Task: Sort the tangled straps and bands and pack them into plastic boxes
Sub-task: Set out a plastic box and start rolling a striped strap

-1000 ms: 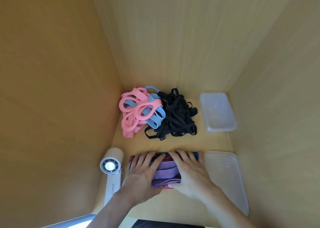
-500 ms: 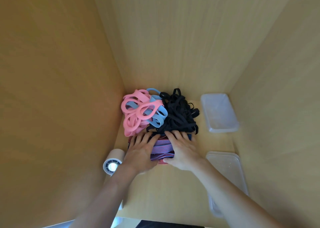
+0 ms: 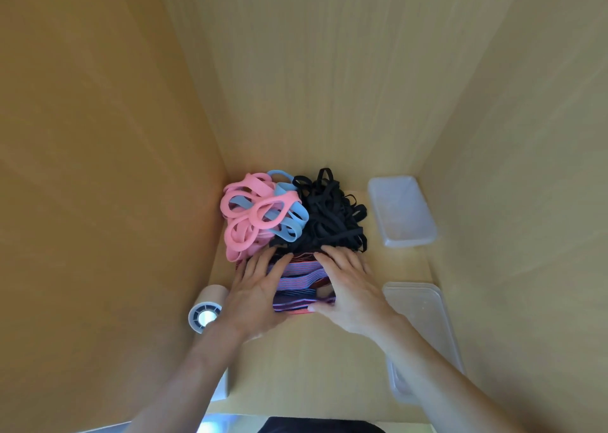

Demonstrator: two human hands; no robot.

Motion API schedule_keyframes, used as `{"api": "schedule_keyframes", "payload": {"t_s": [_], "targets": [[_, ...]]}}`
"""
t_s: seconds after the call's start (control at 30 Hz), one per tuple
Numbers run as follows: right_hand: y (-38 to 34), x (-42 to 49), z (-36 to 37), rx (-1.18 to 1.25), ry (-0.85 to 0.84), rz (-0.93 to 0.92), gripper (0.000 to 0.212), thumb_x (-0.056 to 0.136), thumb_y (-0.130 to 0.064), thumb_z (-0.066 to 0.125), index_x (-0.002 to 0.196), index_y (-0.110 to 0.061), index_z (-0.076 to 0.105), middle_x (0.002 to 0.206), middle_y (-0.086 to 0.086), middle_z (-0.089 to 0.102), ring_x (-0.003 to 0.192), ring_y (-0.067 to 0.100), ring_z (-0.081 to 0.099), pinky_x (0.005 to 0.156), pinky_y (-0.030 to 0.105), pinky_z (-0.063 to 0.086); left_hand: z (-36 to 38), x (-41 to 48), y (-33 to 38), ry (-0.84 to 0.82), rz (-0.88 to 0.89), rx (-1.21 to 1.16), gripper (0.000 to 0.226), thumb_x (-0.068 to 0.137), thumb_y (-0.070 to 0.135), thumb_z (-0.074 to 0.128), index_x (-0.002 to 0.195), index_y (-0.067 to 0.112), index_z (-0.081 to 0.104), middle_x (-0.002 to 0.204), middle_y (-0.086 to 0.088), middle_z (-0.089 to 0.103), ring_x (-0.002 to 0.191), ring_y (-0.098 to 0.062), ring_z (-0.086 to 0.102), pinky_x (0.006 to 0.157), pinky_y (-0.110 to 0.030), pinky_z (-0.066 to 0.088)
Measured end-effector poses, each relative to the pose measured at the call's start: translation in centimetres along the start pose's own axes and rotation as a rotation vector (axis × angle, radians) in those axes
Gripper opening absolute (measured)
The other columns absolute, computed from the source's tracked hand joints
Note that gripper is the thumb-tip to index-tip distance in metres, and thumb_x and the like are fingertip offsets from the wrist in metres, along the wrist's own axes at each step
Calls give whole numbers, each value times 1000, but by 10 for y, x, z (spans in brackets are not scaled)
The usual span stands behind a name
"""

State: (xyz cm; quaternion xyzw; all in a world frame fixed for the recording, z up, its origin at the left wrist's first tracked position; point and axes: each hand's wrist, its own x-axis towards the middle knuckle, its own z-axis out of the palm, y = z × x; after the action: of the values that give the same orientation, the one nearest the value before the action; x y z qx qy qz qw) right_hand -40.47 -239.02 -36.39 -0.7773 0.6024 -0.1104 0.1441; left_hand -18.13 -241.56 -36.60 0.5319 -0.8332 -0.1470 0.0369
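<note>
We look down on a folded stack of striped bands (image 3: 297, 284), purple with red and blue lines, lying in the middle of a wooden shelf (image 3: 312, 366); its stripes run side to side across our view, tilted a little. Our left hand (image 3: 256, 296) and right hand (image 3: 353, 289) lie flat on it, fingers straight and spread, pressing down and gripping nothing; the right thumb rests on the near edge. The fingertips reach a tangle of black straps (image 3: 332, 217) just behind; pink bands (image 3: 243, 217) and blue bands (image 3: 291, 227) are heaped to its left. At far right stands a small clear box (image 3: 401, 213); nearer, a larger clear box (image 3: 424, 317), both lengthwise away from us. A white fan (image 3: 205, 314) sits left of the wrist.
</note>
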Motion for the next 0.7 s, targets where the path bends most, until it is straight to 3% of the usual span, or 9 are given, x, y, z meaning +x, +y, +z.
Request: {"api": "schedule_keyframes", "payload": {"t_s": [0.1, 0.17, 0.27, 0.33, 0.4, 0.47, 0.57, 0.7], "targets": [[8, -18, -9, 151, 256, 78, 51, 88, -46, 66, 129, -15, 61, 140, 0, 49, 132, 21, 42, 115, 36, 34, -4, -13, -1, 21, 10, -72, 106, 72, 57, 76, 158, 30, 21, 163, 0, 14, 150, -22, 15, 119, -40, 28], [18, -27, -17, 229, 434, 199, 31, 89, -25, 70, 116, -11, 66, 124, 3, 58, 117, 24, 54, 103, 38, 44, -6, -20, -1, 60, 19, -112, 106, 70, 51, 80, 158, 31, 23, 162, 3, 16, 147, -22, 23, 115, -40, 35], [41, -32, -32, 288, 544, 408, 30, 88, -7, 65, 118, -11, 65, 98, 3, 62, 93, 26, 60, 83, 38, 49, -7, -27, 9, 159, 41, -197, 98, 72, 38, 83, 155, 26, 33, 158, 2, 25, 143, -25, 32, 113, -40, 38], [55, -28, -41, 279, 512, 492, 38, 91, -9, 61, 128, -16, 62, 88, 1, 63, 86, 27, 60, 76, 39, 51, -10, -28, 21, 210, 54, -236, 90, 75, 33, 83, 152, 21, 39, 157, -2, 29, 143, -26, 34, 114, -43, 38], [69, -18, -46, 194, 429, 530, 41, 96, -14, 56, 137, -19, 58, 94, 6, 67, 92, 30, 63, 73, 38, 51, -14, -29, 32, 215, 53, -258, 85, 79, 32, 81, 152, 22, 39, 158, -1, 27, 146, -24, 30, 116, -41, 36], [81, -5, -49, 98, 332, 575, 33, 101, -18, 51, 132, -19, 62, 104, 10, 66, 95, 33, 64, 69, 35, 50, -17, -30, 40, 188, 51, -285, 82, 82, 34, 78, 153, 27, 36, 161, 4, 21, 149, -18, 24, 117, -37, 34], [90, 8, -48, 9, 246, 618, 27, 104, -23, 47, 116, -18, 71, 105, 7, 58, 84, 31, 63, 63, 30, 42, -18, -34, 45, 171, 48, -331, 77, 86, 33, 72, 153, 33, 34, 162, 11, 15, 150, -12, 20, 113, -36, 40], [97, 10, -47, 7, 210, 547, 26, 102, -22, 51, 117, -24, 72, 103, 1, 51, 74, 23, 52, 64, 28, 37, -16, -45, 44, 184, 47, -376, 71, 88, 28, 69, 150, 36, 36, 158, 20, 15, 148, -6, 23, 108, -34, 43]]}}
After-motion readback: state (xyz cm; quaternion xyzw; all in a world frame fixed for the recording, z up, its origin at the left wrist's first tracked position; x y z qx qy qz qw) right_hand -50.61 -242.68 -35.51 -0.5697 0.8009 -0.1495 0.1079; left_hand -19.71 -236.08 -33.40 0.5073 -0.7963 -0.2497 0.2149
